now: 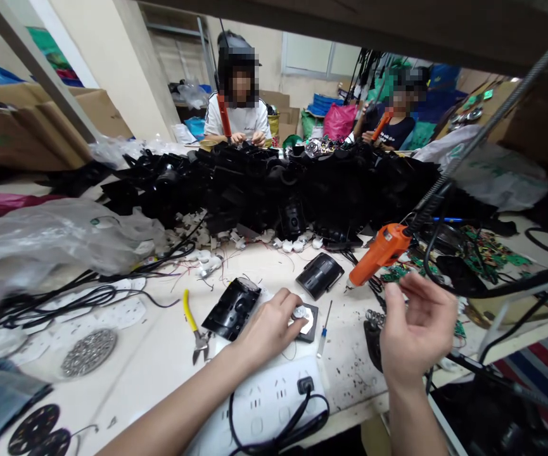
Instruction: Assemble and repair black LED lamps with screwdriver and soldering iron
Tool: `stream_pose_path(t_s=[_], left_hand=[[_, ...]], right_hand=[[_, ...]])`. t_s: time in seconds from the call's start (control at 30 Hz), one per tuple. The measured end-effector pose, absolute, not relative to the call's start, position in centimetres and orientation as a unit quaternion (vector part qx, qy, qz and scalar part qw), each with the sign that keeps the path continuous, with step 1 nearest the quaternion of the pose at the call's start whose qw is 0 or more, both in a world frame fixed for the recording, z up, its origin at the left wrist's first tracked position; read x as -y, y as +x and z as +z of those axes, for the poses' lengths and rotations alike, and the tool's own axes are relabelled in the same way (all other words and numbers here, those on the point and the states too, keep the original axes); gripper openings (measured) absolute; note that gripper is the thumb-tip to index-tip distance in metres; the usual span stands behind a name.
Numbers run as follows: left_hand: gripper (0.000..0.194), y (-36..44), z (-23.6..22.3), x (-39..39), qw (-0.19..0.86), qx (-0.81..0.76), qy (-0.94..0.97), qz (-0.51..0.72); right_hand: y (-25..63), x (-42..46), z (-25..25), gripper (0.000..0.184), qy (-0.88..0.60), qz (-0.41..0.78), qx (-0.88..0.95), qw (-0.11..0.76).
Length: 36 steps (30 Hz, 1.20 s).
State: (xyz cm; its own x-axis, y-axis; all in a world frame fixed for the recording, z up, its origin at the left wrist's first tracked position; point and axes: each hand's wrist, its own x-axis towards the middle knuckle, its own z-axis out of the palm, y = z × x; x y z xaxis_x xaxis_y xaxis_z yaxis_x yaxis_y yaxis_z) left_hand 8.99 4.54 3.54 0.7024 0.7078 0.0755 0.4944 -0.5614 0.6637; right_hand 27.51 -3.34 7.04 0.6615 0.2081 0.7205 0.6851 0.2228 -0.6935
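My left hand [274, 322] reaches over the bench with its fingers closed around a small round whitish part [299, 312]. That part sits at a dark square block [312, 329] with a white plate on it. My right hand [416, 329] is raised with palm turned inward, thumb apart from loosely curled fingers, and nothing visible in it. Just beyond it hangs an orange electric screwdriver [379, 253], tip pointing down. A black plastic housing [233, 308] lies left of my left hand, another black cover [320, 275] behind it. A small blue-handled screwdriver [322, 342] lies right of the block.
Yellow-handled cutters [191, 316] and a dish of screws [89, 352] lie left. A white power strip [267, 396] with a plugged cable is in front. A heap of black housings [274, 183] spans the back; circuit boards [487, 253] lie right. Two people sit beyond.
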Motion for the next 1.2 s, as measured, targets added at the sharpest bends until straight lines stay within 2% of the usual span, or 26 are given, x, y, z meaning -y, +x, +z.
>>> stream_pose_path(t_s=[0.13, 0.27, 0.37, 0.43, 0.53, 0.63, 0.77, 0.87, 0.93, 1.07, 1.2], left_hand=[[0.022, 9.1, 3.3, -4.4, 0.281, -0.351, 0.878, 0.164], [0.021, 8.8, 4.1, -4.3, 0.244, -0.332, 0.903, 0.117], [0.025, 8.6, 4.8, -4.2, 0.251, -0.341, 0.9, 0.101], [0.025, 8.7, 5.1, -4.1, 0.248, -0.351, 0.898, 0.09], [0.024, 9.2, 5.3, -4.1, 0.208, -0.343, 0.913, 0.079], [0.023, 9.5, 5.1, -4.6, 0.2, -0.323, 0.921, 0.09], [0.026, 9.2, 3.9, -5.3, 0.256, -0.307, 0.908, 0.125], [0.026, 8.8, 3.1, -5.2, 0.261, -0.314, 0.901, 0.144], [0.024, 8.7, 2.9, -5.0, 0.251, -0.32, 0.901, 0.148], [0.023, 9.0, 3.2, -4.7, 0.267, -0.328, 0.895, 0.144], [0.025, 9.2, 3.2, -4.8, 0.282, -0.331, 0.889, 0.146]], right_hand=[[28.5, 2.1, 7.3, 0.052, -0.615, -0.151, 0.361, 0.684], [29.0, 1.1, 7.1, 0.07, -0.656, -0.023, 0.369, 0.658], [29.4, 0.3, 6.7, 0.057, -0.688, 0.057, 0.387, 0.612], [29.5, -0.1, 6.7, 0.049, -0.703, 0.053, 0.399, 0.586], [28.9, -0.3, 7.0, 0.052, -0.713, 0.016, 0.404, 0.573], [27.5, 0.0, 7.6, 0.049, -0.674, 0.039, 0.425, 0.603], [25.7, 0.7, 7.7, 0.035, -0.552, 0.191, 0.446, 0.678], [25.2, 1.2, 7.5, 0.023, -0.509, 0.245, 0.47, 0.678], [25.3, 1.5, 7.5, 0.03, -0.474, 0.286, 0.475, 0.684], [25.0, 1.8, 8.0, 0.066, -0.406, 0.38, 0.423, 0.715], [23.7, 1.6, 8.4, 0.076, -0.395, 0.384, 0.362, 0.752]])
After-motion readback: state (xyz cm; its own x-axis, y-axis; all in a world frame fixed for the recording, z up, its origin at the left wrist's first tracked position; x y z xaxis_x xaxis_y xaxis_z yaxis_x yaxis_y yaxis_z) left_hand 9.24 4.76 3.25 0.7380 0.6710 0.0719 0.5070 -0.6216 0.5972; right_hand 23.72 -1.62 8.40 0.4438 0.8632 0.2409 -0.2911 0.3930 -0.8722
